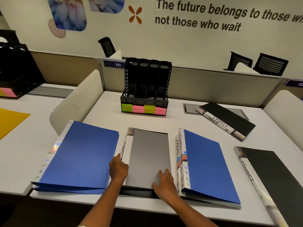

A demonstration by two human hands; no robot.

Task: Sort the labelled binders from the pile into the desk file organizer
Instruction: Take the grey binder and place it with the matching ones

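A grey binder (148, 154) lies flat on the white desk (178, 123), on top of another dark binder. My left hand (118, 167) grips its white spine edge. My right hand (164, 182) lies flat on its near right corner. A stack of blue binders (78, 158) sits to the left. Blue binders (205, 164) with ADMIN spines sit to the right. Two black FINANCE binders lie at the right, one far (227, 120) and one near (275, 179). The black file organizer (146, 86) stands at the back with four slots empty and green and pink labels.
A white divider (78, 97) separates this desk from the left desk, where a yellow folder (9, 122) and another black organizer (14, 69) sit. A cable hatch (190, 108) lies behind the far FINANCE binder. Office chairs (255, 63) stand beyond the partition.
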